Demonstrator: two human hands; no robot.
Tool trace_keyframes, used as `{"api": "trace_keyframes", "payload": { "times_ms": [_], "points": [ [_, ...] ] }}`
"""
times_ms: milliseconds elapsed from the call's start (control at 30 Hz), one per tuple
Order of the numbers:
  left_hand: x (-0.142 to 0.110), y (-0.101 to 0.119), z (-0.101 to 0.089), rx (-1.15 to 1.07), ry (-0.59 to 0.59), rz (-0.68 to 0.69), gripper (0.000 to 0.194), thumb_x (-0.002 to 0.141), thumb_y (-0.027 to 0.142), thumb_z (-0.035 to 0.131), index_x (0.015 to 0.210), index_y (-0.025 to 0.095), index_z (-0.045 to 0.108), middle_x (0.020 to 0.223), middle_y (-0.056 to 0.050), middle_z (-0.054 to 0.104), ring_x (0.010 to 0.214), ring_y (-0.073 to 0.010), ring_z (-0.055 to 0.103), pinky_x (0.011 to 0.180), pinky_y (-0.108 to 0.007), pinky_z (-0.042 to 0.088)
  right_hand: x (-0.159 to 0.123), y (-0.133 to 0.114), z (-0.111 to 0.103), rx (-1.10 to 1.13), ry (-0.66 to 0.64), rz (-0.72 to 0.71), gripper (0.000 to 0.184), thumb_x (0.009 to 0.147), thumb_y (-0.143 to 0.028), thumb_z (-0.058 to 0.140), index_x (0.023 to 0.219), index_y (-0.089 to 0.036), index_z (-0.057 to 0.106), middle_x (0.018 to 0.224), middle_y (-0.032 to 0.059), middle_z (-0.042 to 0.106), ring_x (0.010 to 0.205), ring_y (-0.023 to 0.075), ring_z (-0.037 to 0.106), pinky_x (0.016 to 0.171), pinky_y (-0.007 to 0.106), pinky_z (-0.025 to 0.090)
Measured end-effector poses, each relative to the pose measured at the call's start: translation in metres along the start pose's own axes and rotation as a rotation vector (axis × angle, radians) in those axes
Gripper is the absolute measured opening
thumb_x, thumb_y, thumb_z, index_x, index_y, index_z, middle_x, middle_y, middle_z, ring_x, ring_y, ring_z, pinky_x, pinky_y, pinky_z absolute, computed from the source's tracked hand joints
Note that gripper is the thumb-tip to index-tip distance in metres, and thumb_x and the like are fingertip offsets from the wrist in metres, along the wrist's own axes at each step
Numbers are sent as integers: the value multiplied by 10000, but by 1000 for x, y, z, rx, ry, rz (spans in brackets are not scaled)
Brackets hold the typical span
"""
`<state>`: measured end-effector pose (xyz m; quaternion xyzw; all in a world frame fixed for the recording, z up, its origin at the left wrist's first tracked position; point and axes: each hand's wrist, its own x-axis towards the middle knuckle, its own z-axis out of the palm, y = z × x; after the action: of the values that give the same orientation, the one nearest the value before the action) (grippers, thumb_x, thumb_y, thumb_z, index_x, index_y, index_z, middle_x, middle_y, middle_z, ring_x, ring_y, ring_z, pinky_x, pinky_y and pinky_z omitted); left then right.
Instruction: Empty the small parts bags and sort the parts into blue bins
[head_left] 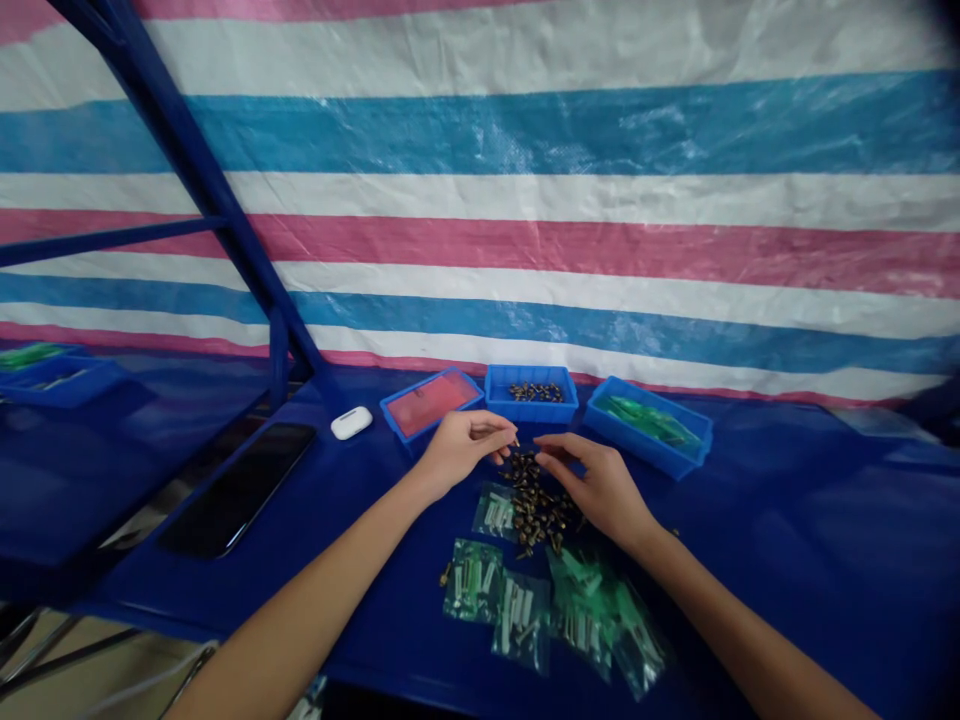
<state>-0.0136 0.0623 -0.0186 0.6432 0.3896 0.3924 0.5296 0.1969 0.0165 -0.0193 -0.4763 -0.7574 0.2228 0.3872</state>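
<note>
Pinching a tiny sliver [516, 441] between thumb and forefinger, the left hand [465, 450] sits just beside the far end of a loose heap of small bronze-coloured metal parts [536, 507]. The sliver is too small to identify. The right hand [596, 488] is relaxed and open, its curved fingertips [545, 455] just over the heap's far end, with nothing visible in its grip. The heap lies between both hands, on a glossy blue tabletop [787, 520]. Clear plastic bags with green printing [472, 582], holding white pieces, lie toward the near edge, and one touches the heap. Along the far edge stand a blue plastic tray holding a red sheet [390, 415], a blue plastic tray of dark metal parts [531, 380], and a blue plastic tray of green packets [646, 425]. A white earbud case [352, 422] and a black smartphone [236, 490] lie toward the left edge.
</note>
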Motion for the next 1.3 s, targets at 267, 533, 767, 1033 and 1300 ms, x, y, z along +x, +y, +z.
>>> {"api": "trace_keyframes", "payload": {
  "times_ms": [267,533,767,1033,1300],
  "points": [
    [-5,-2,14,-144,-78,-15,281,778,296,732,990,114,698,912,-84,726,766,-151,678,785,-294,541,-3,-7,5,-9,-25,-2,204,958,-308,471,904,-220,646,856,10,688,752,159,626,680,265,447],
    [-6,-1,15,-50,-132,28,329,732,316,772,994,133,693,871,-62,708,783,-155,664,742,-264,521,-2,-9,1,12,-91,9,235,951,-321,462,830,-204,627,772,-2,659,675,150,579,613,254,392],
    [-9,1,17,68,-115,116,234,799,332,698,918,133,669,792,-39,663,707,-128,613,671,-240,480,-2,-13,-4,91,-207,22,256,949,-325,450,823,-194,630,731,-8,626,672,146,543,622,249,384],
    [-8,7,11,50,-115,123,277,866,375,604,1030,153,620,835,-35,625,714,-116,581,638,-217,450,20,-14,-6,167,-78,125,284,913,-391,501,779,-182,639,685,5,628,644,152,567,600,248,410],
    [0,-5,-8,564,202,196,192,923,320,493,931,184,629,685,9,621,580,-118,543,573,-232,386,24,13,-6,7,43,218,308,925,-431,470,848,-188,643,647,4,632,537,147,560,558,265,411]
  ]
}}
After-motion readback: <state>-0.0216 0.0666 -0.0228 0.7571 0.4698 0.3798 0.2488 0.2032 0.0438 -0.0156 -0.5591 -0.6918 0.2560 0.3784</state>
